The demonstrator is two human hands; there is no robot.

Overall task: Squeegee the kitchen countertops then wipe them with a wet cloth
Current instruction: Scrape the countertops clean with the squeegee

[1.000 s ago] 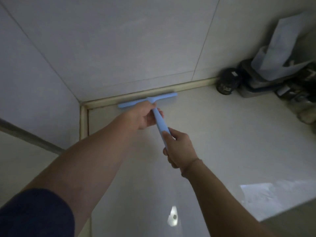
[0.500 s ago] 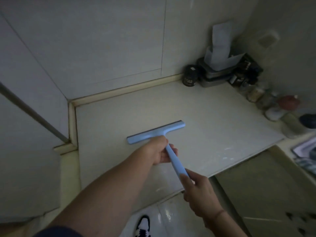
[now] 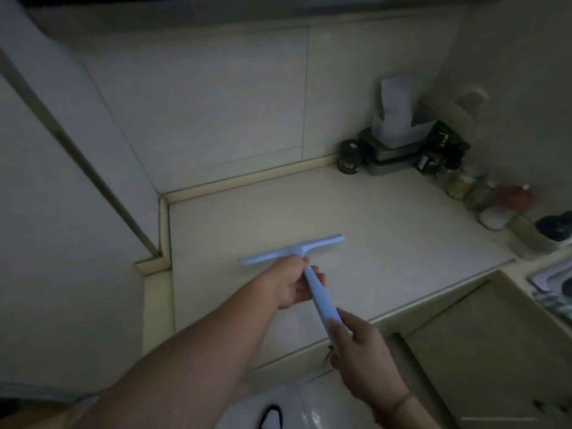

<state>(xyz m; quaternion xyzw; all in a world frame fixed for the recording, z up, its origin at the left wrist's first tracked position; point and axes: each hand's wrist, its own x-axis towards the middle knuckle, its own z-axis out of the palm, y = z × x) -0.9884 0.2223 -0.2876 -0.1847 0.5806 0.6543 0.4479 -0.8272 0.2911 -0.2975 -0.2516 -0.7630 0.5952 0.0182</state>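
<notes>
Light-blue squeegee (image 3: 312, 267), blade down on pale countertop (image 3: 402, 230).

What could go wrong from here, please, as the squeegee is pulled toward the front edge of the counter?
Water pushed by the squeegee could run over the countertop's front edge onto the floor, where a shoe stands. A stroke drifting right might knock the jars crowded along the right wall. The right hand holds only the end of the handle, past the edge, while the left hand grips near the blade, so pressure may be uneven.
</notes>
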